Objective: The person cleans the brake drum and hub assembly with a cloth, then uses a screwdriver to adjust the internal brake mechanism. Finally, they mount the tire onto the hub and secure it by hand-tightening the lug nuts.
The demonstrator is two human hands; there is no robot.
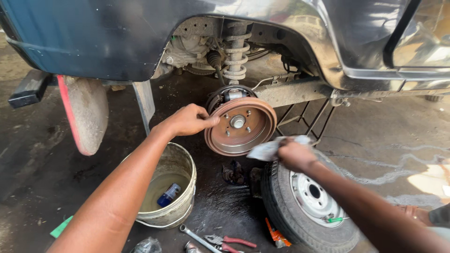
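Note:
A rusty brown brake drum (243,125) with several wheel studs hangs in the open wheel arch of a dark vehicle (93,37). My left hand (188,120) grips the drum's left rim. My right hand (293,154) is closed on a crumpled white rag (269,149), which sits just off the drum's lower right edge. A coil spring and strut (236,56) rise behind the drum.
A removed wheel with tyre (304,201) lies flat under my right arm. A dirty bucket (180,206) with murky liquid and a blue bottle (168,195) stands lower left. A wrench (199,239) and red pliers (234,242) lie on the wet floor. A metal stand (304,117) supports the vehicle.

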